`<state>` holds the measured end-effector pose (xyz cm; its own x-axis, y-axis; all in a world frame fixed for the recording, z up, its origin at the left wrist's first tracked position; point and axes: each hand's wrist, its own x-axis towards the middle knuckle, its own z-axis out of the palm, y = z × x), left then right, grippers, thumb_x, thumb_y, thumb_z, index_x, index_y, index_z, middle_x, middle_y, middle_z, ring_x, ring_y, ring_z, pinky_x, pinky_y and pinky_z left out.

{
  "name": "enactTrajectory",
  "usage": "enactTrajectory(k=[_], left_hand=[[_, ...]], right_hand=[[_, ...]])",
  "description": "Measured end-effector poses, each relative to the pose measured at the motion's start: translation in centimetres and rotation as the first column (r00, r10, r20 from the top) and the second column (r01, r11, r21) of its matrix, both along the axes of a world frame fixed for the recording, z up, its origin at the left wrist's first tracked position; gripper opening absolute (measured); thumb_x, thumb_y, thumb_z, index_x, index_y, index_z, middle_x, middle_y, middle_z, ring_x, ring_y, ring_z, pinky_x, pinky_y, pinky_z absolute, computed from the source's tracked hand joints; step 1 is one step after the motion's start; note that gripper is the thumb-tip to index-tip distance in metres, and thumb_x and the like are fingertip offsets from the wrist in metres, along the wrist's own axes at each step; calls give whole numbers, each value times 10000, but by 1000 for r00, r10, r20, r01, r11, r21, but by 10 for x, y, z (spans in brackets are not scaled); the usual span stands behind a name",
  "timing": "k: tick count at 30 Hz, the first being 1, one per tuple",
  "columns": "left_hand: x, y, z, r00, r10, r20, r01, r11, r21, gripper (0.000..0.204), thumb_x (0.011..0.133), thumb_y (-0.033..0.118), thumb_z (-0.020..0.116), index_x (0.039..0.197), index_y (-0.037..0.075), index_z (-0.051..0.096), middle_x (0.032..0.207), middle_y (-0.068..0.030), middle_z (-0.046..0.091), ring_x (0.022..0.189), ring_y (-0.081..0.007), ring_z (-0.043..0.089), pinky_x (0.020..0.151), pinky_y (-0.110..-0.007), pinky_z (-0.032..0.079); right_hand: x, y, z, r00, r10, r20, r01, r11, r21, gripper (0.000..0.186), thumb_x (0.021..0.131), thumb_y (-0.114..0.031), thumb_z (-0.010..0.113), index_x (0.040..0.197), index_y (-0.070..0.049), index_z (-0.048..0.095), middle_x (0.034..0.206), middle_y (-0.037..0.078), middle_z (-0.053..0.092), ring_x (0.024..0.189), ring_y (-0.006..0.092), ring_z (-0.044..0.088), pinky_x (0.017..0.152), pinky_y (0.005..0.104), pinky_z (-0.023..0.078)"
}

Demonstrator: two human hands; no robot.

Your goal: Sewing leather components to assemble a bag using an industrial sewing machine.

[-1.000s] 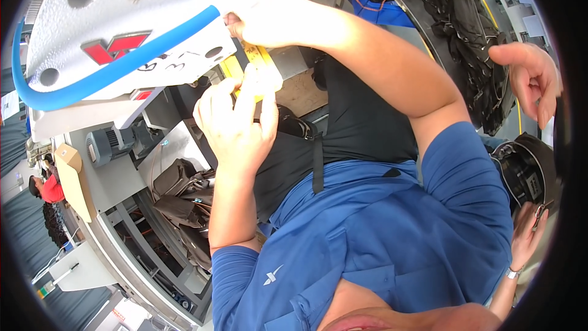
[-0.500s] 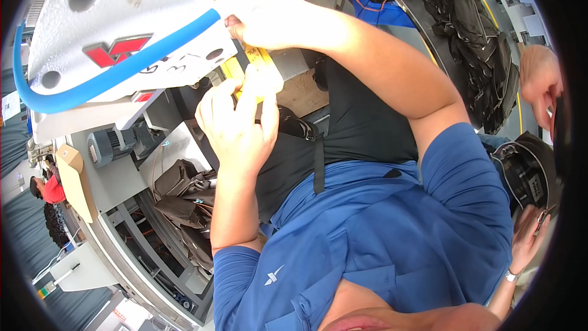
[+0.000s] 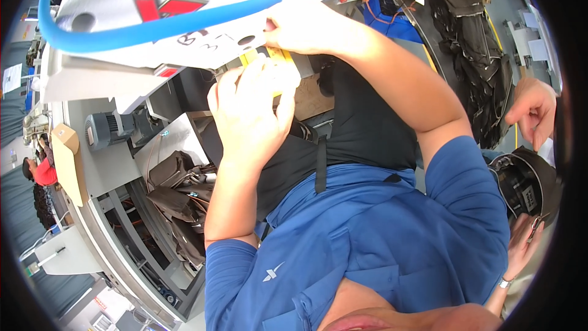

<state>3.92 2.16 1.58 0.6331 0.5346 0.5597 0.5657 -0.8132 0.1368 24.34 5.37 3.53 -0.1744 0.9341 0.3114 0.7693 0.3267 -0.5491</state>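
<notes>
A white sewing machine [image 3: 122,73] with red emblem and handwritten marks fills the upper left. A thick blue tube [image 3: 165,29] curves across its front. My left hand [image 3: 248,107] is closed at a yellow part [image 3: 280,55] beneath the machine's right end, fingers bent up against it. Just above and to the right, my right hand [image 3: 303,27] has its fingers curled at the machine's right edge. Glare washes out its fingertips, so what they pinch, if anything, is hidden.
A grey motor [image 3: 110,130] hangs under the table at left. Dark garments [image 3: 177,190] are bunched below it, and more dark garments [image 3: 471,49] lie at right. Another person's hand [image 3: 531,110] is at the right edge, near a dark bag-like item [image 3: 527,178]. A cardboard piece [image 3: 68,165] stands far left.
The view has shifted, so the machine and blue tube sit higher and further right. Both my hands stay at the machine's right end. The other person's upper hand has moved slightly lower.
</notes>
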Motion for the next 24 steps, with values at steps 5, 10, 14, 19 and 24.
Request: enactTrajectory(k=[5,10,14,19,24], left_hand=[[-2,0,5,998,-68,10,68,998,-9,391,771,178,808,1123,47,702,1150,-107,692,1058,-314,603,946,-454,428],[-2,0,5,996,-84,39,84,996,4,378,776,180,812,1116,56,702,1150,-105,692,1062,-308,604,940,-449,426],[-1,0,2,996,-77,35,77,997,-18,376,783,190,815,1117,58,702,1154,-100,693,1072,-304,603,950,-449,422],[-2,-1,1,997,-67,30,67,998,-11,396,789,201,815,1139,55,703,1169,-104,694,1081,-305,607,964,-455,418],[-1,-5,2,999,-39,0,39,998,-40,442,784,213,818,1172,38,697,1196,-122,691,1084,-317,613,971,-466,422]], right_hand=[[-4,0,-11,998,40,-56,-31,988,152,261,820,-189,760,779,-37,551,737,94,584,742,274,627,706,389,494],[-2,3,-16,993,36,-110,-26,996,87,262,822,-197,760,791,-33,558,744,92,591,757,270,633,723,381,498],[0,4,-19,987,26,-161,-15,998,67,255,819,-199,763,793,-31,573,749,94,603,761,264,641,723,378,503],[-1,8,-21,986,19,-163,-8,997,71,245,796,-189,778,782,-40,585,750,99,616,763,265,650,717,380,508],[-3,9,-19,998,-17,-65,31,975,218,252,777,-192,793,764,-45,588,737,106,616,739,266,651,701,379,507]])
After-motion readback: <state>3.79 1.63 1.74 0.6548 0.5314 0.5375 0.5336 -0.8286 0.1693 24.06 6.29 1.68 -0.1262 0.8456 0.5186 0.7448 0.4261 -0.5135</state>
